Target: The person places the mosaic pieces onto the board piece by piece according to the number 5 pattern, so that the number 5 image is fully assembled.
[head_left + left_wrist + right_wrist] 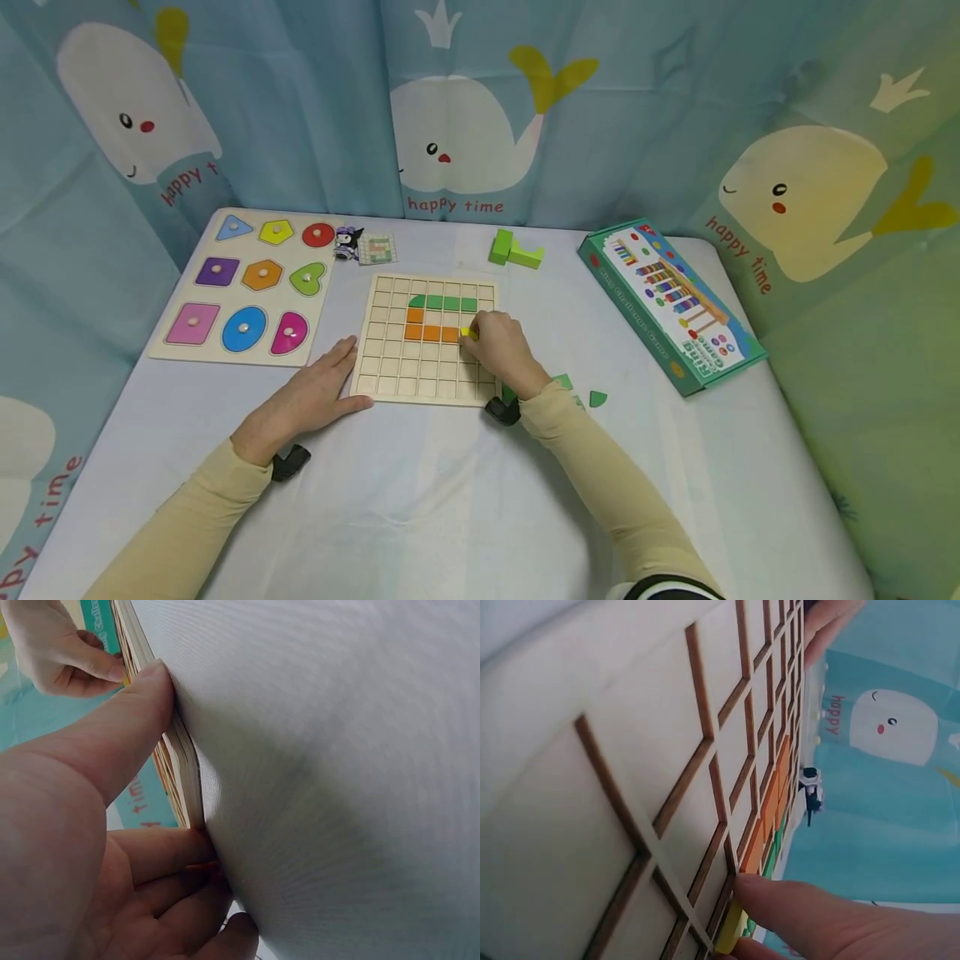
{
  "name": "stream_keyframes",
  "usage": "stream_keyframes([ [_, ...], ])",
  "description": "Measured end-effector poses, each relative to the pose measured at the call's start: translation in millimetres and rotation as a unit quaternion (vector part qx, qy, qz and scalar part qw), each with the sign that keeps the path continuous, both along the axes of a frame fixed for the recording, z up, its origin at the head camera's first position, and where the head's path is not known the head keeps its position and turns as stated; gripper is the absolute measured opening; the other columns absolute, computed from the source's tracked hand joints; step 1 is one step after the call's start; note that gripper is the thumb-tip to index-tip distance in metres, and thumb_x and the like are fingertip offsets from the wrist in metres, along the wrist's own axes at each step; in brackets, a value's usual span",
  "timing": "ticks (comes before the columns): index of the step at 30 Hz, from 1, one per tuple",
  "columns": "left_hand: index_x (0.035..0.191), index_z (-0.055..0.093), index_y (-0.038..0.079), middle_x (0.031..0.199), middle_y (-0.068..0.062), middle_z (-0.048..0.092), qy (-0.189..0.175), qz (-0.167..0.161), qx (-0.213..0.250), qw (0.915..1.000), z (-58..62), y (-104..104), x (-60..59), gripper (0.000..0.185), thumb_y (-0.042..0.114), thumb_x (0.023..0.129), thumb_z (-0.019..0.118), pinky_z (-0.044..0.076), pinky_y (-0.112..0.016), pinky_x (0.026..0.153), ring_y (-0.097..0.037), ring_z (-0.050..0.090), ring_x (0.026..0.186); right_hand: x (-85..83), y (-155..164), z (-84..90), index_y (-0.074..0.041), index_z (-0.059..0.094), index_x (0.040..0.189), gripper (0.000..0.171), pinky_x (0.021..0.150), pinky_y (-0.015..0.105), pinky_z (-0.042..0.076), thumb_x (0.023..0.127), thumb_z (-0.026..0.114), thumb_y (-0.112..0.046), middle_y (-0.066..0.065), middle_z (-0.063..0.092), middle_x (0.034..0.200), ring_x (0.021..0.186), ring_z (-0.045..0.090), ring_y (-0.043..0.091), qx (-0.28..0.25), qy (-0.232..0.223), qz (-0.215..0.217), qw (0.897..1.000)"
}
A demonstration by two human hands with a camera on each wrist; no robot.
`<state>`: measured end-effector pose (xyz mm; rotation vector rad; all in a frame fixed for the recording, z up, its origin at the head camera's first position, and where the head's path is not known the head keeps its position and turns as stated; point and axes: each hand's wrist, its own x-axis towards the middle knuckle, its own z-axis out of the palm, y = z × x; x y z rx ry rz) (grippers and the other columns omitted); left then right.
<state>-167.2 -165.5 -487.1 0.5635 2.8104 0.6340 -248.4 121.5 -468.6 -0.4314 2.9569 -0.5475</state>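
A wooden grid board [390,367] lies in the middle of the table. Several green tiles [447,302] form a row in its cells, the leftmost one rounded. Below them sit orange tiles [431,333], one in the upper row and several in the lower. At the right end of the lower orange row, my right hand [506,350] pinches a yellow tile [731,922] between thumb and finger, right at the grid. My left hand [318,392] rests at the board's near left corner, thumb along the front edge, other fingers by the left side.
On the left lies a knobbed shape puzzle [168,348]. Behind the board are a small pattern card [377,248], a cartoon figure [347,243] and light green blocks [501,247]. A game box [675,308] stands right. Loose green pieces [597,398] lie near the right wrist.
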Motion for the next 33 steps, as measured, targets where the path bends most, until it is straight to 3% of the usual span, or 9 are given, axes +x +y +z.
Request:
stream_keyframes([
  [6, 0.148, 0.028, -0.01, 0.156, -0.027, 0.02, 0.001, 0.0, 0.001, 1.0, 0.0, 0.6, -0.1, 0.091, 0.037, 0.087, 0.075, 0.026, -0.051, 0.111, -0.041, 0.022, 0.142, 1.2, 2.5, -0.3, 0.001, 0.069, 0.098, 0.031, 0.066, 0.031, 0.051, 0.086, 0.078, -0.027, 0.006, 0.065, 0.083, 0.072, 0.059, 0.019, -0.027, -0.004, -0.007, 1.0],
  [12, 0.148, 0.029, -0.01, 0.155, -0.027, 0.021, 0.002, -0.002, 0.006, 1.0, 0.7, 1.8, -0.3, 0.09, 0.036, 0.086, 0.076, 0.027, -0.051, 0.111, -0.042, 0.022, 0.141, 2.9, 21.1, 2.5, -0.001, 0.07, 0.102, 0.024, 0.069, 0.033, 0.052, 0.091, 0.073, -0.021, 0.007, 0.069, 0.089, 0.077, 0.062, 0.019, -0.08, -0.002, 0.015, 0.997],
  [18, 0.148, 0.029, -0.01, 0.155, -0.028, 0.021, 0.004, -0.003, 0.006, 1.0, 0.1, 2.8, -0.1, 0.091, 0.036, 0.086, 0.076, 0.027, -0.051, 0.11, -0.042, 0.023, 0.141, 7.3, 67.8, 6.0, -0.002, 0.071, 0.109, 0.018, 0.064, 0.031, 0.048, 0.094, 0.067, -0.011, 0.006, 0.068, 0.096, 0.075, 0.056, 0.018, -0.116, -0.01, 0.044, 0.992],
  [23, 0.148, 0.029, -0.01, 0.155, -0.028, 0.021, 0.004, -0.003, 0.005, 1.0, -0.7, 2.5, 0.2, 0.091, 0.036, 0.086, 0.076, 0.028, -0.051, 0.11, -0.042, 0.023, 0.141, 20.4, 118.4, 7.3, -0.001, 0.071, 0.111, 0.019, 0.058, 0.03, 0.046, 0.094, 0.066, -0.008, 0.008, 0.067, 0.097, 0.07, 0.054, 0.017, -0.13, -0.01, 0.054, 0.99],
  [33, 0.147, 0.03, -0.011, 0.155, -0.028, 0.022, 0.0, 0.002, -0.003, 1.0, 1.3, 0.8, 0.2, 0.09, 0.036, 0.086, 0.076, 0.027, -0.051, 0.11, -0.042, 0.022, 0.141, 58.2, 189.6, 0.4, 0.001, 0.07, 0.11, 0.02, 0.055, 0.028, 0.045, 0.092, 0.069, -0.007, 0.008, 0.068, 0.094, 0.068, 0.055, 0.015, -0.126, -0.008, 0.015, 0.992],
])
